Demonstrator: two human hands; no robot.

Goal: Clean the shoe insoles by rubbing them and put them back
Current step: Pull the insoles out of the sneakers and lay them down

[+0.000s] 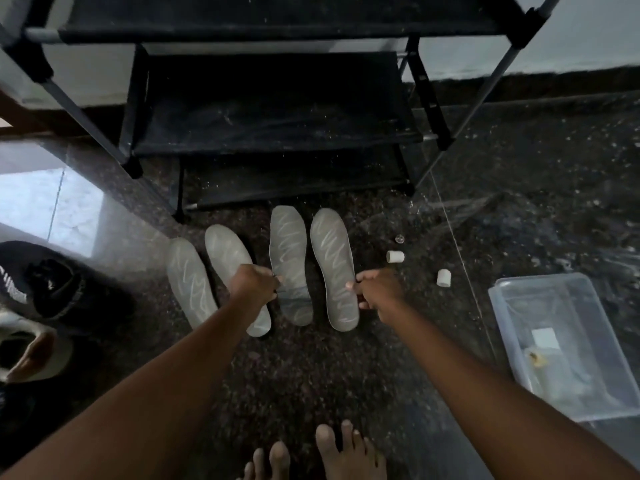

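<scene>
Several grey insoles with wavy pale lines lie side by side on the dark speckled floor. My left hand (254,282) pinches the left edge of the third insole (289,244), and it covers part of the second insole (225,251) beneath. My right hand (375,289) pinches the right edge of the rightmost insole (332,258). The leftmost insole (188,278) lies untouched. Black shoes (48,285) sit at the far left.
A black shoe rack (270,98) with dusty shelves stands just behind the insoles. A clear plastic bin (519,306) sits at the right. Two small white cylinders (395,256) (443,278) lie right of the insoles. My bare feet (332,452) are at the bottom edge.
</scene>
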